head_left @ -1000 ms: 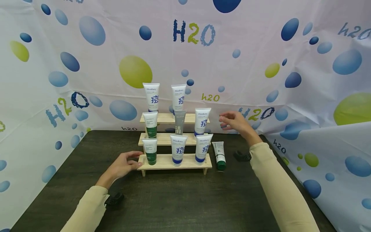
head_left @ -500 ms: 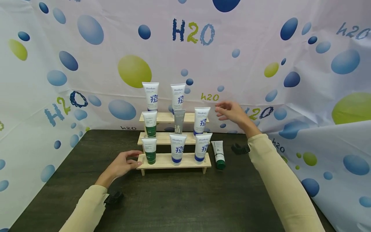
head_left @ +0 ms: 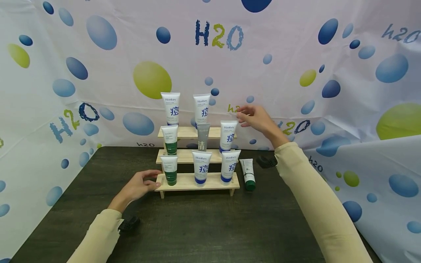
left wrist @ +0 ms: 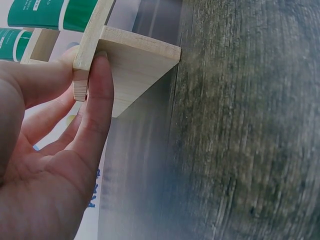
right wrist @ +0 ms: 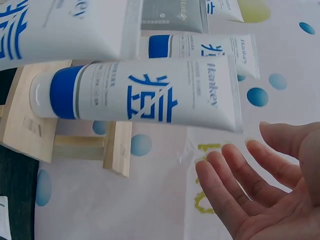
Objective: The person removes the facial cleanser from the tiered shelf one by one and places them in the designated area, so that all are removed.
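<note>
My left hand (head_left: 137, 185) pinches the left end of the lowest step of a three-tier wooden display stand (head_left: 184, 188). In the left wrist view, thumb and fingers clasp the edge of the stand's board (left wrist: 142, 67). My right hand (right wrist: 272, 182) is raised in the air, fingers loosely bent and apart, holding nothing. Closest to it is a white face-wash tube (right wrist: 150, 95) with a blue cap, upright at the right end of the middle tier; hand and tube do not touch. A grey tube (head_left: 203, 136) and a white-and-green tube (head_left: 170, 139) share that tier.
Two white tubes (head_left: 201, 108) stand on the top tier. Below, the lowest step bears a green-capped tube (head_left: 170, 170) and two blue-capped tubes (head_left: 230, 166). Another green-capped tube (head_left: 248, 173) lies on the dark table (head_left: 210, 230), right of the stand. A printed backdrop (head_left: 112, 73) hangs behind.
My right hand has moved left and slightly up, nearer the top of the middle tier's right-hand tube. The left hand keeps its grip on the stand, and the tubes stay put.
</note>
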### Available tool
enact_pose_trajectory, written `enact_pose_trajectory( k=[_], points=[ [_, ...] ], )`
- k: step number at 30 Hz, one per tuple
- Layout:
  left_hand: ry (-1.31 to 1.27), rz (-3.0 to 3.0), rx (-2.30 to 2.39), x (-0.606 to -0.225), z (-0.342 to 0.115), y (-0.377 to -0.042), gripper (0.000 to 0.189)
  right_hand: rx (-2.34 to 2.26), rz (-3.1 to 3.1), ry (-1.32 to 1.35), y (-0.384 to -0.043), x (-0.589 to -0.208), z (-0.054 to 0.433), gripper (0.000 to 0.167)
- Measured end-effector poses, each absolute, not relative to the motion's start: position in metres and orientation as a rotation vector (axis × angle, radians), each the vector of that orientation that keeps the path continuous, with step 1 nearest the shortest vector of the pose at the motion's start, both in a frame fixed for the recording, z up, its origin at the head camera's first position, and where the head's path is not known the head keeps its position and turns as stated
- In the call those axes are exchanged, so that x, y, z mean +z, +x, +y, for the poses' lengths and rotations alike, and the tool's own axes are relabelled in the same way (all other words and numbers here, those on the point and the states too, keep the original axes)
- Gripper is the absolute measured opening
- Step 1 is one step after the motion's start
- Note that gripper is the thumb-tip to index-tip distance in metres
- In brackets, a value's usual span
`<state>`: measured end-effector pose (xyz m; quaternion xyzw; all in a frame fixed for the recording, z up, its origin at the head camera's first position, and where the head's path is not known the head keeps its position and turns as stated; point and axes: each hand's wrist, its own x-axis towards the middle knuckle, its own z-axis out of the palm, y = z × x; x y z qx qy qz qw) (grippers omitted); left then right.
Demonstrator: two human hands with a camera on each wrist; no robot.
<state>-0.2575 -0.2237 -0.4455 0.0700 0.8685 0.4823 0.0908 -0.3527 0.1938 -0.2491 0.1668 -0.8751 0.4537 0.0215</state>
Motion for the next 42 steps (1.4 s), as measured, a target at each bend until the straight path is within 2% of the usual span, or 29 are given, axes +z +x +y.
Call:
enact_pose_trajectory(
  k=[13, 29, 42],
  points=[
    [0.206, 2.572, 1.433, -0.449, -0.225, -0.259, 0.058, 1.207, -2.718, 0.573, -0.349, -0.236, 0.156, 0.039],
    [0.220, 2.579, 1.436, -0.450, -0.226, -0.260, 0.058, 1.232, -2.753, 0.554, -0.362, -0.231, 0.124, 0.040],
    [0.215, 2.576, 1.435, -0.448, -0.226, -0.260, 0.058, 1.394, -2.752, 0.529, -0.375, -0.233, 0.102, 0.052]
  ],
)
